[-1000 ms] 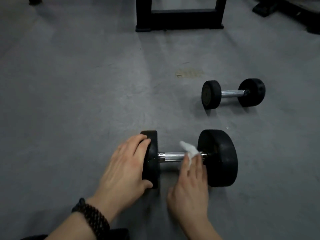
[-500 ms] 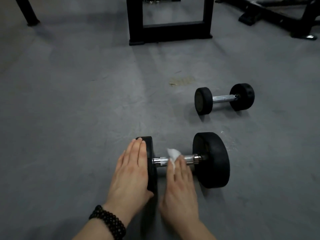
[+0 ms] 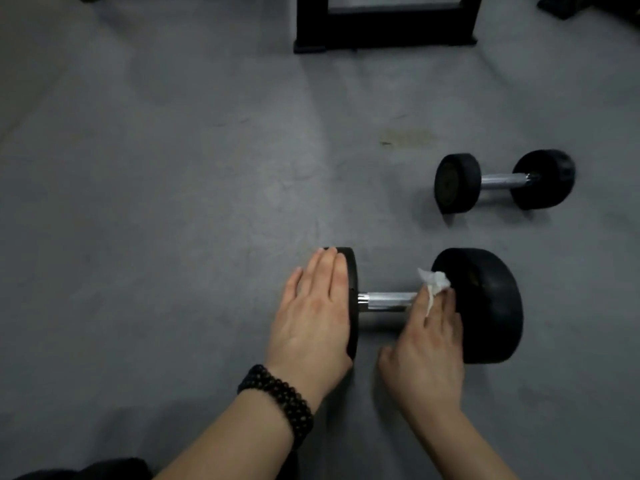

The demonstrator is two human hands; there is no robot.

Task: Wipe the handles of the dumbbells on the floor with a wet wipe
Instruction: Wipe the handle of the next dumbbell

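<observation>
Head view: the wipe (image 3: 434,282), held under the right hand (image 3: 429,341), had been slid to the handle's (image 3: 389,301) right end; the left hand (image 3: 313,313) was pressed flat, fingers straight, on the dumbbell's (image 3: 485,306) plate; the far dumbbell (image 3: 504,181) was judged pending.

The right hand (image 3: 427,341) has slid the wet wipe (image 3: 434,282) rightward along the handle (image 3: 389,301).

A grey matte floor (image 3: 173,202) fills nearly the whole view, scuffed and streaked with pale marks. A black metal rack base (image 3: 384,39) stands at the top, two uprights joined by a low crossbar, its feet flat on the floor. Below the rack base and a little to the right lies a faint yellowish stain (image 3: 405,137). Far right of the rack base, at the top corner, part of another black equipment base (image 3: 568,5) shows. The light is dim and soft.
</observation>
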